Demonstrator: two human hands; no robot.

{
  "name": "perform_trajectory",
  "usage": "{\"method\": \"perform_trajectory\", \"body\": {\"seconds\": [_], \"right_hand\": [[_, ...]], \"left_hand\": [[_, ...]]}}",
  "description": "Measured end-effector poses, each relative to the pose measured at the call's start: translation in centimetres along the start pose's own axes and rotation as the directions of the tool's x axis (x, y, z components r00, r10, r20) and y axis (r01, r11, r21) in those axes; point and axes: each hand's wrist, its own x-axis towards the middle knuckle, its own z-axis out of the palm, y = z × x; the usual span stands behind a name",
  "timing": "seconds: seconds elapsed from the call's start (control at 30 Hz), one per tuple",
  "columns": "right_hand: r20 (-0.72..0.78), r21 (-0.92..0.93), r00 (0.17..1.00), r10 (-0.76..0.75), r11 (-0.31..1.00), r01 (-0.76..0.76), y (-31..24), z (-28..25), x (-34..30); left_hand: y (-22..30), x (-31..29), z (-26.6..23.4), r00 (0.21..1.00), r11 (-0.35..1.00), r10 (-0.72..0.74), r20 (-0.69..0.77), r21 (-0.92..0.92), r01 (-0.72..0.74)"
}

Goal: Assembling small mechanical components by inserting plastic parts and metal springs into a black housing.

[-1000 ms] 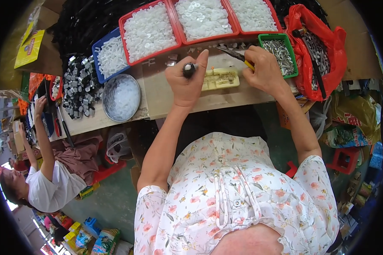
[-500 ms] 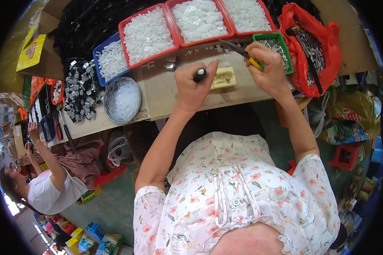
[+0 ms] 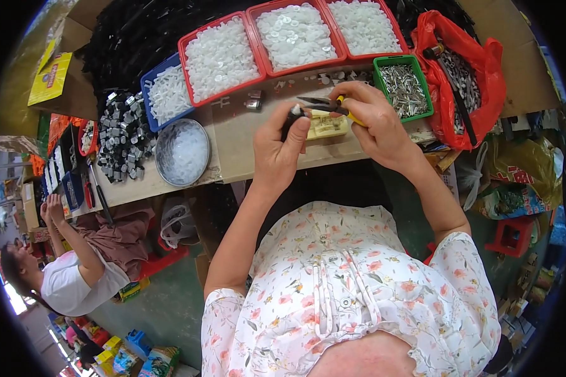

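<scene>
My left hand [image 3: 278, 146] is closed around a short black cylindrical piece [image 3: 289, 123] with a white tip. In my right hand [image 3: 378, 122] is a pair of yellow-handled pliers [image 3: 326, 104]. The dark, pointed jaws reach left, just above and beside the white tip; I cannot tell whether they touch it. Between and beneath my hands, a cream-coloured block [image 3: 328, 125] with recesses lies on the table, partly hidden by the hands. Further back to the left sit a few small silver-and-black caps [image 3: 253, 99].
Red trays [image 3: 262, 74] of white plastic parts line the back. A green tray [image 3: 430, 100] of metal pins and a red bag [image 3: 493, 94] stand right. Left are a blue tray [image 3: 149, 108], a round metal bowl [image 3: 162, 174] and heaped caps [image 3: 122, 141]. A co-worker [image 3: 75, 283] sits far left.
My right hand has moved left and down, bringing the pliers from near the green tray to the black piece. My left hand has turned, and its black piece is slightly lower.
</scene>
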Motion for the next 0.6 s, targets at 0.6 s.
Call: {"method": "perform_trajectory", "body": {"seconds": [0.6], "right_hand": [[0.147, -0.032, 0.981, -0.125, 0.991, 0.131, -1.0, -1.4, -0.8]], "left_hand": [[1.3, -1.0, -1.3, 0.709, 0.505, -0.2, 0.676, -0.549, 0.666]]}}
